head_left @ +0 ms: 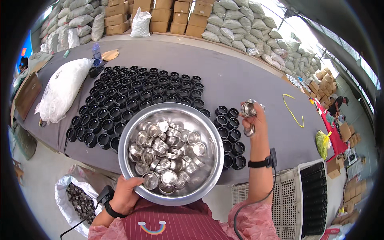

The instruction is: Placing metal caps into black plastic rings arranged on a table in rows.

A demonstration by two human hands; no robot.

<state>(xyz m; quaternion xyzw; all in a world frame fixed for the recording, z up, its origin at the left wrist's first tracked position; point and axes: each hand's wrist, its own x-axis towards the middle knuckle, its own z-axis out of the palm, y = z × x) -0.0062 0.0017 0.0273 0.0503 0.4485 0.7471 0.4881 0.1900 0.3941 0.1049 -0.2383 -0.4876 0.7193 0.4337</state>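
Observation:
My left hand grips the near left rim of a wide steel bowl, its thumb over the edge. The bowl is held against my front, over the table's near edge. Inside lies a heap of small round silver metal caps, some with ribbed glassy faces. My right hand, raised to the right of the bowl, is closed around a few of the same metal caps; one shows lower down by the palm. Rows of black round cups stand on the table beyond the bowl, and a smaller group of black cups stands between bowl and right hand.
A white sack and a purple bottle occupy the grey table's left. A yellow strap lies right. Below stand an open sack of dark pieces and a pale crate. Another person bends far right.

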